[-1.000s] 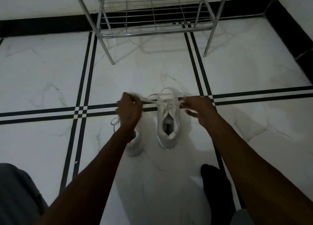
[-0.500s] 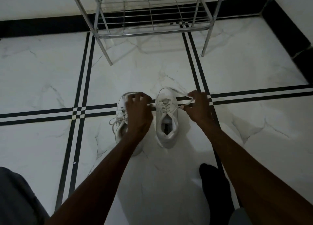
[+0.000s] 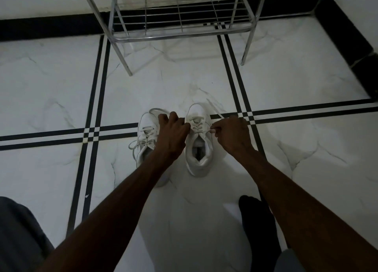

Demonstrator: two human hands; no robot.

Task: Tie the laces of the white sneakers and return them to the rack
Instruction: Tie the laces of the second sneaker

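Two white sneakers stand side by side on the marble floor, toes pointing away from me. My left hand (image 3: 171, 130) grips a lace end at the left edge of the right sneaker (image 3: 199, 149), and its forearm covers part of the left sneaker (image 3: 146, 136). My right hand (image 3: 231, 133) pinches the other lace end just right of that shoe. The left sneaker's laces (image 3: 136, 144) lie loose and spill onto the floor. A metal wire shoe rack (image 3: 180, 16) stands against the wall beyond the shoes.
Black double stripes cross the white marble floor (image 3: 51, 91). A black skirting runs along the wall and the right corner. My foot in a black sock (image 3: 257, 220) rests at the lower right, and a grey trouser leg (image 3: 18, 237) fills the lower left.
Both hands have drawn inward toward the right sneaker, shortening the stretched laces. The left hand shifted right, uncovering the toe of the left sneaker.
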